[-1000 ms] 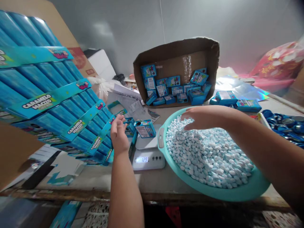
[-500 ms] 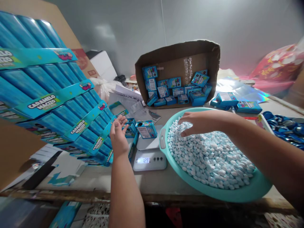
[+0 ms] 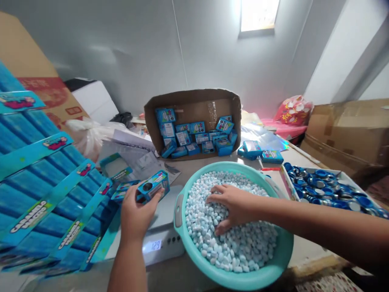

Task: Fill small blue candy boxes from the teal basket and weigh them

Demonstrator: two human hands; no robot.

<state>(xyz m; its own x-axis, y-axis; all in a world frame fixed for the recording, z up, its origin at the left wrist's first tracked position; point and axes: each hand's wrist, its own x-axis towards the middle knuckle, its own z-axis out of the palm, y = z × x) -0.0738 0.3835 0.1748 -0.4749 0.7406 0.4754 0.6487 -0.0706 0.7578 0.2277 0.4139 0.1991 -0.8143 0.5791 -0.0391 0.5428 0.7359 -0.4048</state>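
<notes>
My left hand point(image 3: 135, 213) is closed round a small blue tin box point(image 3: 154, 185) with a round hole in its end, held just above the white digital scale point(image 3: 161, 239), whose display reads 129. My right hand point(image 3: 231, 206) lies palm down in the teal basin point(image 3: 182, 233), fingers sunk into the pile of white and pale blue candies point(image 3: 240, 243). Whether it holds any of them is hidden.
A tilted stack of blue Caramelo Macizo display cartons point(image 3: 45, 207) fills the left. An open cardboard box point(image 3: 194, 101) at the back holds several small blue tins. A tray of blue lids point(image 3: 328, 188) lies right, with large cardboard boxes point(image 3: 349, 129) behind.
My left hand has picked the small blue tin off the scale. My right hand has dropped from above the candies into the pile. The camera has tilted up and shifted.
</notes>
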